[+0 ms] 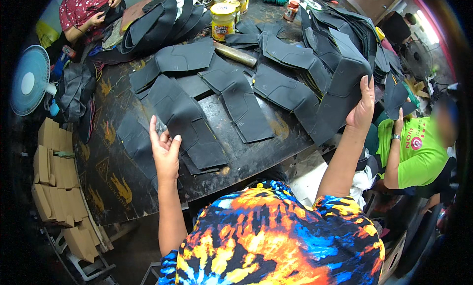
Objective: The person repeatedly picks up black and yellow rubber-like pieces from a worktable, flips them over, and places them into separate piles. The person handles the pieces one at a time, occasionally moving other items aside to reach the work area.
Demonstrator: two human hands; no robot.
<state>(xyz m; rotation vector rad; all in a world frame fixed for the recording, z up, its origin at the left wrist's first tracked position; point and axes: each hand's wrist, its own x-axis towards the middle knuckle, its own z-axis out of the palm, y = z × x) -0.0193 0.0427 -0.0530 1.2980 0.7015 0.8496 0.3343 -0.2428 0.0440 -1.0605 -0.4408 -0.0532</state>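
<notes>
Black cut panels, leather-like with stitched or scored lines, lie in overlapping groups across the dark table. My right hand (pixel 362 106) grips the right edge of a long bent black panel (pixel 340 83), which stands tilted up from the pile beside it. At the left, my left hand (pixel 166 149) has its thumb and fingers apart, by the lower left edge of another black panel (pixel 180 115). Whether it touches that panel is hard to tell. Between the hands lie a bent black panel (pixel 239 105) and a layered stack of black panels (pixel 288 90).
A yellow-lidded tub (pixel 222 21), a rod (pixel 235 54) and a small red-brown jar (pixel 291 11) stand or lie toward the back. More curved black pieces (pixel 150 26) are heaped at back left. A fan (pixel 30 80) and cardboard pieces (pixel 59 171) flank the table. Co-workers sit at back left and right.
</notes>
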